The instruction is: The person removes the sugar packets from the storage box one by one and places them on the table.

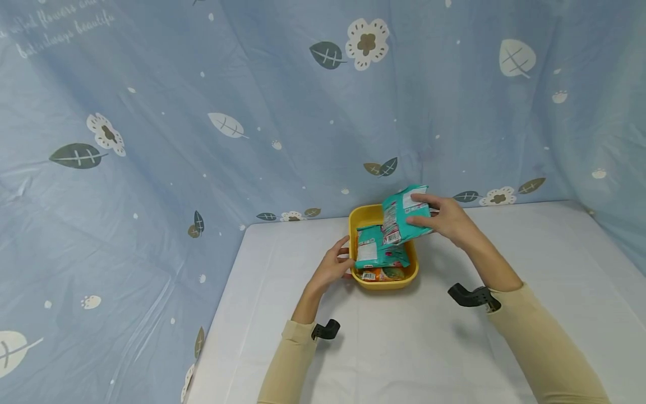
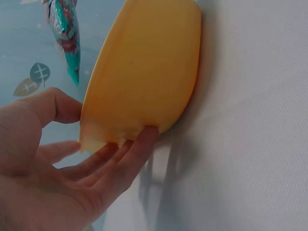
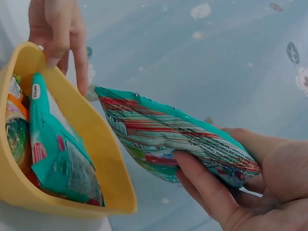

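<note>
A yellow plastic basket [image 1: 386, 285] stands on the white table near the back cloth. My left hand [image 1: 330, 266] holds it at the left side, thumb at the rim and fingers against the outer wall [image 2: 144, 62]. Over the basket's right edge, my right hand [image 1: 444, 219] grips a teal snack packet [image 1: 401, 216] by one end, thumb on one face and fingers on the other. The packet has red stripes and small print on the face seen in the right wrist view. Inside the basket lie another teal packet [image 1: 370, 252] and an orange packet [image 1: 386, 274], partly covered by it.
White cloth covers the table [image 1: 393, 342]. A blue curtain [image 1: 282, 146] with leaf and flower prints hangs right behind the basket and along the left side. Each wrist carries a small black camera mount [image 1: 474, 296].
</note>
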Available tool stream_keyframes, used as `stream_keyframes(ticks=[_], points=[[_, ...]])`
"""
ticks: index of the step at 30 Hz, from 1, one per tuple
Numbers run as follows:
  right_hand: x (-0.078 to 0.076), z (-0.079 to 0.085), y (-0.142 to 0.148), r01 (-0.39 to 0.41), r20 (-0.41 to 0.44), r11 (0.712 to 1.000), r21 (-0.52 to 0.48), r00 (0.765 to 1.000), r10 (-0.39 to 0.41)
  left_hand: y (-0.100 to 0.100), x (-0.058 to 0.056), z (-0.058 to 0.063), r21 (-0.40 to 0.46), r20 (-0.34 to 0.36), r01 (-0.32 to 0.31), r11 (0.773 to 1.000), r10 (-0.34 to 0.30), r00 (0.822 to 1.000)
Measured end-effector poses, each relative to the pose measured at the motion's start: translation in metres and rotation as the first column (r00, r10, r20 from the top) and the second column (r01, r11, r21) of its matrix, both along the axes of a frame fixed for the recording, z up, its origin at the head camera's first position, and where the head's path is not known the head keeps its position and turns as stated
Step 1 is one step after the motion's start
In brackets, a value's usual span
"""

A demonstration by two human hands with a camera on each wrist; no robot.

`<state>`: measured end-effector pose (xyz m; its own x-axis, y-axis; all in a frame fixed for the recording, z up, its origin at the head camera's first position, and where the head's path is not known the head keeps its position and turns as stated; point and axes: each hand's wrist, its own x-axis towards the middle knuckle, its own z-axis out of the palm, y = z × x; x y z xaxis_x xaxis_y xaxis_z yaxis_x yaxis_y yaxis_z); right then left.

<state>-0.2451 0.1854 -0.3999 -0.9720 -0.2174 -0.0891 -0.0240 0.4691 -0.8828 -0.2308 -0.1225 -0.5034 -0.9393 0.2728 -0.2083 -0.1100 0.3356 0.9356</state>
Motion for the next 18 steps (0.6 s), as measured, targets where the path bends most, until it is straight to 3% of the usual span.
stream_keyframes(ticks=[10, 16, 18], points=[[0.001, -0.003, 0.017, 0.037, -0.01, 0.999, 0.021, 0.999, -0.037, 0.002, 0.014, 0.03, 0.008, 0.006, 0.017, 1.0, -0.017, 1.0], [0.002, -0.007, 0.026, 0.045, -0.026, 0.998, 0.033, 0.999, -0.044, 0.002, 0.013, 0.028, 0.009, 0.003, 0.028, 1.0, -0.028, 1.0], [0.003, -0.007, 0.028, 0.045, -0.027, 0.999, 0.023, 0.999, -0.044, 0.001, 0.009, 0.019, 0.003, -0.002, 0.025, 1.0, -0.025, 1.0]])
